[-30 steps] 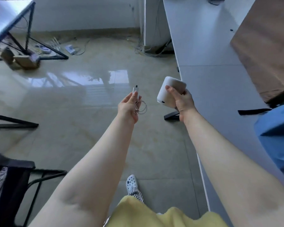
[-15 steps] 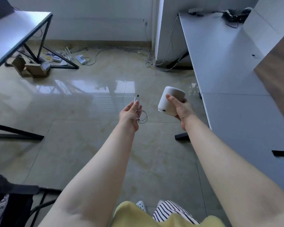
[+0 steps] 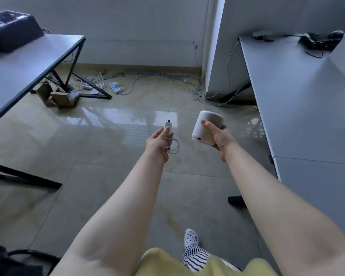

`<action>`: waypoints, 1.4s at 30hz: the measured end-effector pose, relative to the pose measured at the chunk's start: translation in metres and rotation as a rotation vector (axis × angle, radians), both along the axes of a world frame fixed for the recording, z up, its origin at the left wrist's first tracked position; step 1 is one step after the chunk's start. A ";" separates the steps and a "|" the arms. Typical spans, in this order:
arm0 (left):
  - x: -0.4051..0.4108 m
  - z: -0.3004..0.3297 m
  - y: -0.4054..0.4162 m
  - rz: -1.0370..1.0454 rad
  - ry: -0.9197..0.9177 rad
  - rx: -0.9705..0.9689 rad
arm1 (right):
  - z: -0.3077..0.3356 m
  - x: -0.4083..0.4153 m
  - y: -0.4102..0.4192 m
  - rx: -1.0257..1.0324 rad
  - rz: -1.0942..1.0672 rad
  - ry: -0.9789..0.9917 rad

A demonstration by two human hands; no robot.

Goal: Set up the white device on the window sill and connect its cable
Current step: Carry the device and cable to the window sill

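White and round, the device (image 3: 206, 127) sits in the right hand (image 3: 220, 137) near the middle of the frame, tilted, with the thumb across its side and the fingers wrapped behind it. The left hand (image 3: 157, 144) is just to its left, pinching the plug end of a thin white cable (image 3: 172, 145); the rest of the cable hangs in a small loop under the fingers. Below both hands is a shiny tiled floor (image 3: 100, 156). A grey table (image 3: 299, 116) runs along the right edge.
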State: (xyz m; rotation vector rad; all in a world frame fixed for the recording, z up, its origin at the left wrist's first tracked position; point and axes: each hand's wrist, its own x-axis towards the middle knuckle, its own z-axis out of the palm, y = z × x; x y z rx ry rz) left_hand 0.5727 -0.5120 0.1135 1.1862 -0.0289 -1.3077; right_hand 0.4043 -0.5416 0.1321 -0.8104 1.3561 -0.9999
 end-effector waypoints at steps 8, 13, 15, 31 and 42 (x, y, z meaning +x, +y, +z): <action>0.016 0.010 -0.102 0.047 0.015 -0.028 | 0.017 0.016 -0.107 0.005 0.066 0.011; 0.037 0.010 -0.152 0.057 0.030 -0.028 | 0.017 0.038 -0.157 0.016 0.090 0.012; 0.045 0.007 -0.172 0.062 0.033 -0.027 | 0.013 0.049 -0.179 0.027 0.096 0.015; 0.186 -0.010 -0.394 -0.022 0.003 0.028 | -0.009 0.188 -0.393 0.069 0.030 0.052; 0.243 -0.014 -0.512 -0.049 0.016 0.031 | -0.014 0.244 -0.508 0.100 0.034 0.059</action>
